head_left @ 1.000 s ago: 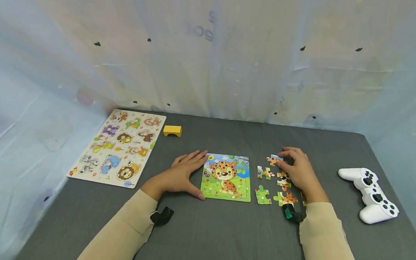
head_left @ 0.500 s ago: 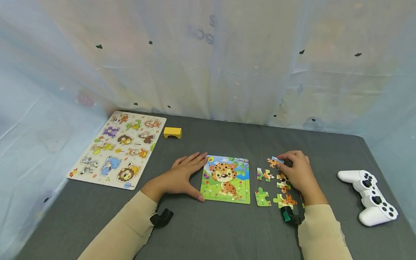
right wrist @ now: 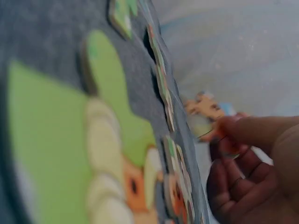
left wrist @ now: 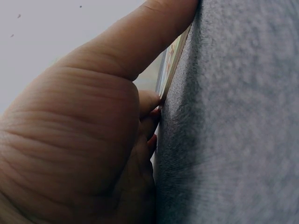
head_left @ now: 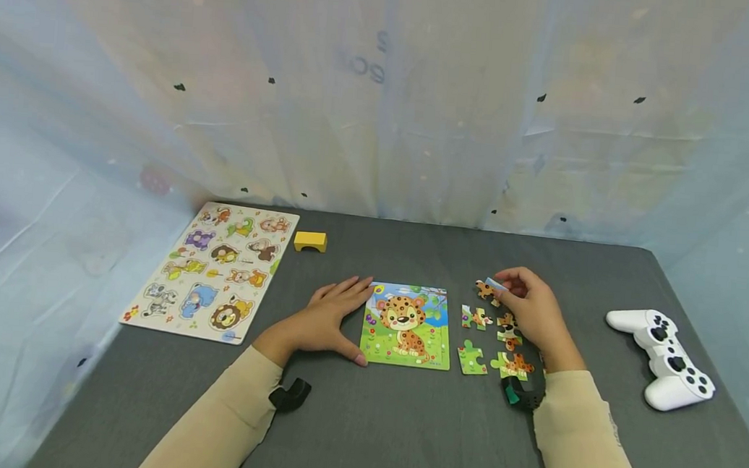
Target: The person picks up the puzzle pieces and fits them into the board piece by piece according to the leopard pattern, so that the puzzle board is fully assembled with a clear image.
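Note:
My right hand (head_left: 532, 307) pinches a jigsaw puzzle piece (head_left: 486, 292) with spotted orange and blue print between thumb and fingers. In the right wrist view that same puzzle piece (right wrist: 205, 108) stands tilted at the fingertips. Below the hand lie loose jigsaw pieces: a green one (head_left: 472, 357), one with a spotted bit (head_left: 476, 317), and several more partly behind the hand. My left hand (head_left: 326, 317) lies spread at the left edge of a square leopard picture board (head_left: 435, 340), thumb and fingertips right at its edge. The left wrist view shows the board's edge (left wrist: 174, 65) beyond the thumb.
A white animal board (head_left: 174, 249) lies at the left of the grey-covered table (head_left: 400, 431). Near its top right corner stands a yellow arch block (head_left: 310, 242). At the far right lies a white game controller (head_left: 666, 359). A pale curtain (head_left: 421, 121) hangs behind the table.
The jigsaw piece in my right hand has gone from nearly flat to tilted and shifted slightly left. My left hand and the leopard board keep their places.

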Tool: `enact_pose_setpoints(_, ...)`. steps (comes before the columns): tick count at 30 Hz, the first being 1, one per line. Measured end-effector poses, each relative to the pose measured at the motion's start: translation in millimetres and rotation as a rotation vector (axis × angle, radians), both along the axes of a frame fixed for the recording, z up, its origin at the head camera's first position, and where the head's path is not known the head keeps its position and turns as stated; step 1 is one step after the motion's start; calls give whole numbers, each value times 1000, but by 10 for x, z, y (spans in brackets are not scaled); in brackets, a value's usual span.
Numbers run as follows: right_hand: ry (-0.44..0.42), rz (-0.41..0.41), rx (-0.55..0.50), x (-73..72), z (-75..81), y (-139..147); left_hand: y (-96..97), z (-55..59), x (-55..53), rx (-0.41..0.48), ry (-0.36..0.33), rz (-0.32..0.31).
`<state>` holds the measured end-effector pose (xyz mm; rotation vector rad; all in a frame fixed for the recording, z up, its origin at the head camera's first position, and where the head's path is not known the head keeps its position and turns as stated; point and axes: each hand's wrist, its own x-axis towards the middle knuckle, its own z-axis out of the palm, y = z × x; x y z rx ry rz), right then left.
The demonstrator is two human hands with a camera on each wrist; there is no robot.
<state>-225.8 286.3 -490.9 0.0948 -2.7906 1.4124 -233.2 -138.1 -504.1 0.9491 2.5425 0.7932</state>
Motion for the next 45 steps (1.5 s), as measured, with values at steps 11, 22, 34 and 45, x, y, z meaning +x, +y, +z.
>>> enact_pose_setpoints(11,22,16,-178,62,193,-344,1,9,1,-7,-6,0)
enact_pose_setpoints(22,-5,130,-325,130,106,-898,6,-12,-2,-9,2,3)
enact_pose_setpoints(34,-157,80,-481,166,-65,-1221,10,0,3,-4,-8,6)
enact_pose_setpoints(45,30,112,-138,169,-84,-1228,11,-9,-11,-12,4,8)
